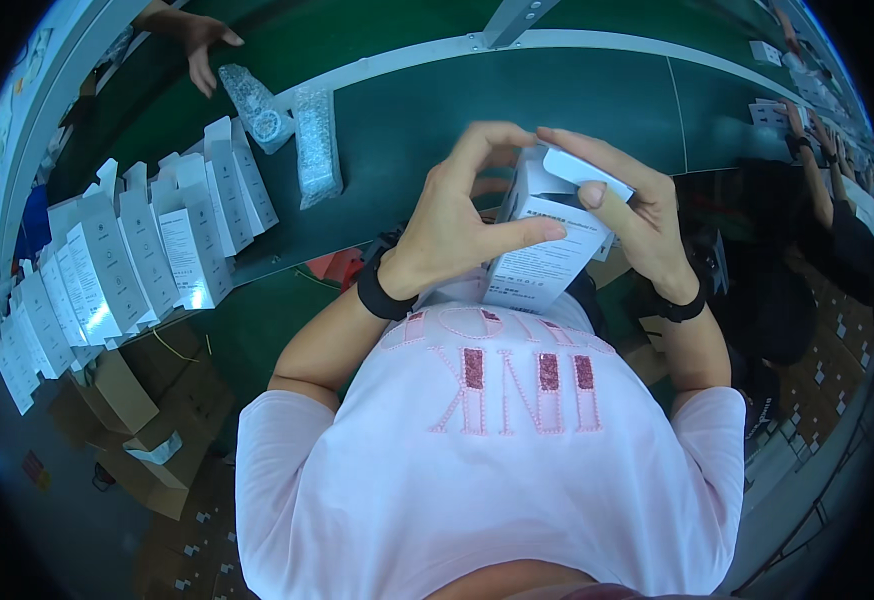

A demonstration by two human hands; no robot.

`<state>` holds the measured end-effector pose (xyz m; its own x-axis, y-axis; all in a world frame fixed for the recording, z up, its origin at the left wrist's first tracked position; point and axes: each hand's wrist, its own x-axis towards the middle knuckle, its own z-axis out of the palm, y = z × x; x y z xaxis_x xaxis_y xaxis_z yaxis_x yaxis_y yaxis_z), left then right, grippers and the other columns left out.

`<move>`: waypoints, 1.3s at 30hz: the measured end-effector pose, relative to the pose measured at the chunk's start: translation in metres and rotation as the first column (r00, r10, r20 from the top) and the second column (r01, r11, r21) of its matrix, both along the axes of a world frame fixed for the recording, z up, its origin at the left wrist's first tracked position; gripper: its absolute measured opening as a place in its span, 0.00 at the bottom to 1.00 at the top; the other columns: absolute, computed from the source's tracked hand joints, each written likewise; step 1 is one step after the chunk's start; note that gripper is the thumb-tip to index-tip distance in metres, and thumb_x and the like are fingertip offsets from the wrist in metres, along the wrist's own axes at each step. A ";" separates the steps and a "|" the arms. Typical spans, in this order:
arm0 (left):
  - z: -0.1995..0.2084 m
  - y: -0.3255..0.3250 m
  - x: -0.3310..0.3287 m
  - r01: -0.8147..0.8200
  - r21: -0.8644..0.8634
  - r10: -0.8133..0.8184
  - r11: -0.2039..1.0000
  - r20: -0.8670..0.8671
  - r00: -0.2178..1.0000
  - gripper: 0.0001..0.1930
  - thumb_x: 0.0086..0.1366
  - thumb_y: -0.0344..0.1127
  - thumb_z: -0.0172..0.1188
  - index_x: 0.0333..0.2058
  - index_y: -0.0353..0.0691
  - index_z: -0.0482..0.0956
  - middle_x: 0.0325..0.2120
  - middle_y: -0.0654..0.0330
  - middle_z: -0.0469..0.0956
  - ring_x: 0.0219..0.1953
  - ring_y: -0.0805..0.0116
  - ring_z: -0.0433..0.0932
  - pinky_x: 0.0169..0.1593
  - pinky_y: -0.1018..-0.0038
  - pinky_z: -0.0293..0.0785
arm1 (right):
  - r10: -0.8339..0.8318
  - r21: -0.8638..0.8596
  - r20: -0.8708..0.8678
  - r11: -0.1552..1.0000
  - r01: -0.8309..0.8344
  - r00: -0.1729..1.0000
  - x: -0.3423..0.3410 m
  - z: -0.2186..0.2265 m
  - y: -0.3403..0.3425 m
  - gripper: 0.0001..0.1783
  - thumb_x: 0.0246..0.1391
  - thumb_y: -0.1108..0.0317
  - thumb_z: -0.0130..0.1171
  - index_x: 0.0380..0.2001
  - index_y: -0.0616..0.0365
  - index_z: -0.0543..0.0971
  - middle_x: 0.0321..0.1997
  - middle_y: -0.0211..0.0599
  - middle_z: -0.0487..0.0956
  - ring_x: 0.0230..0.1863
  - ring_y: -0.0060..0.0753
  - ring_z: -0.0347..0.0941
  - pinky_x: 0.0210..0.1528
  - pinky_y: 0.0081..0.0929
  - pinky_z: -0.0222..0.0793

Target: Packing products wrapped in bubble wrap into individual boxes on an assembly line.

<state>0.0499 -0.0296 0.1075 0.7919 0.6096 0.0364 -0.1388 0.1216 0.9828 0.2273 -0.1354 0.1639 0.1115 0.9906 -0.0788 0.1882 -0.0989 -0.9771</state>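
In front of my chest I hold a small white carton (540,262) with printing on its face, tilted, its top toward the far side. My left hand (457,205) is curved around its left side, thumb on the printed face and fingers behind the top. Closed on the upper right is my right hand (647,205), its thumb pressing the white lid flap at the carton's top. The flap is partly raised, with a dark gap under it. What lies inside is hidden.
Several white cartons with raised flaps (137,250) stand in rows on the green bench at left. Two bubble-wrapped items (317,150) lie beyond them, near another person's hand (200,50). Brown cardboard boxes (152,430) sit below left. Other people's arms (817,170) show at far right.
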 end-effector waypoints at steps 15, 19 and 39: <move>-0.035 0.007 -0.005 0.077 -0.297 -0.064 0.952 0.052 0.997 0.32 0.54 0.43 0.71 0.55 0.41 0.69 0.53 0.55 0.71 0.55 0.62 0.71 0.54 0.65 0.72 | 0.088 -0.204 0.182 0.978 -0.050 0.979 -0.005 0.003 0.017 0.31 0.47 0.64 0.68 0.56 0.56 0.75 0.64 0.50 0.67 0.62 0.43 0.65 0.63 0.36 0.60; -0.071 0.091 -0.028 -0.265 0.254 0.340 0.930 -0.324 0.883 0.46 0.54 0.52 0.69 0.61 0.27 0.57 0.58 0.41 0.64 0.60 0.47 0.64 0.63 0.57 0.59 | -0.220 -0.417 0.139 0.871 0.259 0.965 0.063 -0.060 0.010 0.31 0.48 0.67 0.68 0.55 0.64 0.72 0.55 0.43 0.75 0.54 0.33 0.71 0.58 0.29 0.64; -0.057 0.121 -0.071 -0.425 0.062 0.430 0.903 -0.144 0.891 0.38 0.48 0.31 0.67 0.60 0.32 0.64 0.52 0.53 0.74 0.53 0.64 0.73 0.57 0.68 0.67 | -0.334 -0.123 0.691 0.820 0.559 0.641 0.191 -0.106 -0.007 0.29 0.54 0.61 0.64 0.56 0.65 0.73 0.51 0.49 0.79 0.51 0.37 0.75 0.53 0.31 0.69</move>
<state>-0.0206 0.0910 0.0506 0.4524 0.8909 -0.0400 -0.0219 0.0559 0.9982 0.4186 -0.1420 0.0575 0.6670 0.7382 -0.1011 0.5788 -0.5988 -0.5536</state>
